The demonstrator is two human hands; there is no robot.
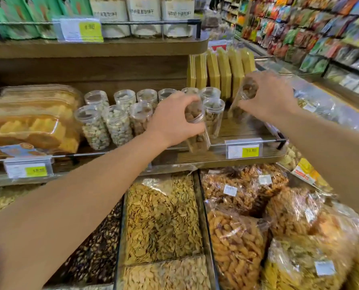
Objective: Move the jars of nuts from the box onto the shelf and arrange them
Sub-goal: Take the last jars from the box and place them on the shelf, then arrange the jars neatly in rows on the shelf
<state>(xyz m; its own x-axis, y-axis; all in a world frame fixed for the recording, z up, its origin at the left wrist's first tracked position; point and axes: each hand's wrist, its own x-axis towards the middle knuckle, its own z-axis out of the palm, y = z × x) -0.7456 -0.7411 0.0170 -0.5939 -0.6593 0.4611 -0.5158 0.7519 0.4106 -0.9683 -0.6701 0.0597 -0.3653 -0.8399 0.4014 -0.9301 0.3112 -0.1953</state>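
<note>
Several clear plastic jars of nuts (118, 120) stand in two rows on the wooden middle shelf (243, 130). My left hand (172, 120) grips the top of a jar of brown nuts (196, 122) at the front of the shelf, tilted, its base near the shelf rail. My right hand (268, 97) holds a second jar of brown nuts (243, 99) by its upper part, tilted over the bare right part of the shelf. No box is in view.
Yellow flat packs (222, 70) stand behind the jars. Tubs of dried fruit (32, 124) fill the shelf's left. Price tags (244, 150) hang on the front rail. Below lie bins of seeds (161, 218) and bagged snacks (247, 233). An upper shelf (103, 46) overhangs.
</note>
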